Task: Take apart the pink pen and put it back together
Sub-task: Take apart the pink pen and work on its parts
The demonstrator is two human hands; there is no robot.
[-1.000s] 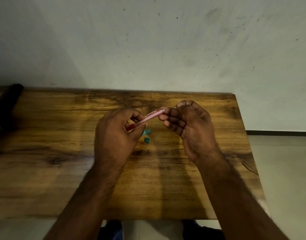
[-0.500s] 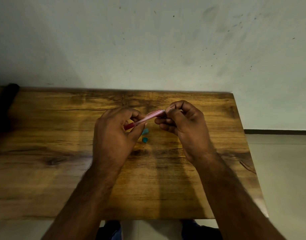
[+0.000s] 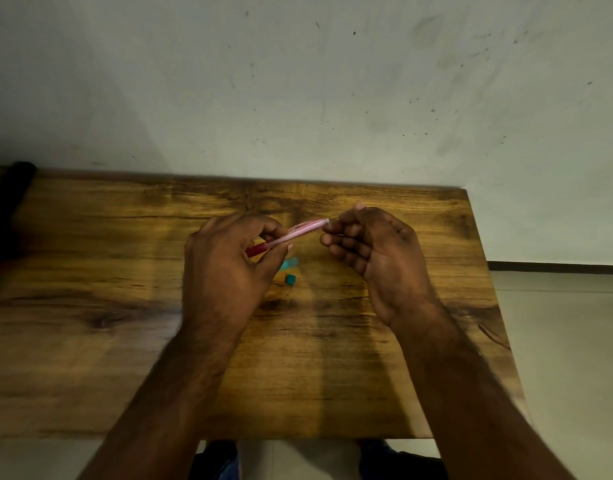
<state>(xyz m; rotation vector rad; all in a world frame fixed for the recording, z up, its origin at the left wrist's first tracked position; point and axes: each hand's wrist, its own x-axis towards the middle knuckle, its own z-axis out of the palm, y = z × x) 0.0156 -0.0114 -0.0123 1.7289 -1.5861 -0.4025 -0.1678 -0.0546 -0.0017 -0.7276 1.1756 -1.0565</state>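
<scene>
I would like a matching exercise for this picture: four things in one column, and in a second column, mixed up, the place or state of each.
Things:
1. pink pen
2. small teal piece
3. left hand
4. right hand

Places or states:
A. lies on the wooden table
B. grips the pen's red end
C. held in the air between both hands
D. fingers at the pen's pale end

Pairs: 1-C, 2-A, 3-B, 4-D

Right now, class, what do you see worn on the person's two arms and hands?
Nothing is worn: the left hand and right hand are bare, with no gloves, rings or watch visible. Both forearms are bare too, with no sleeves showing in the frame.
</scene>
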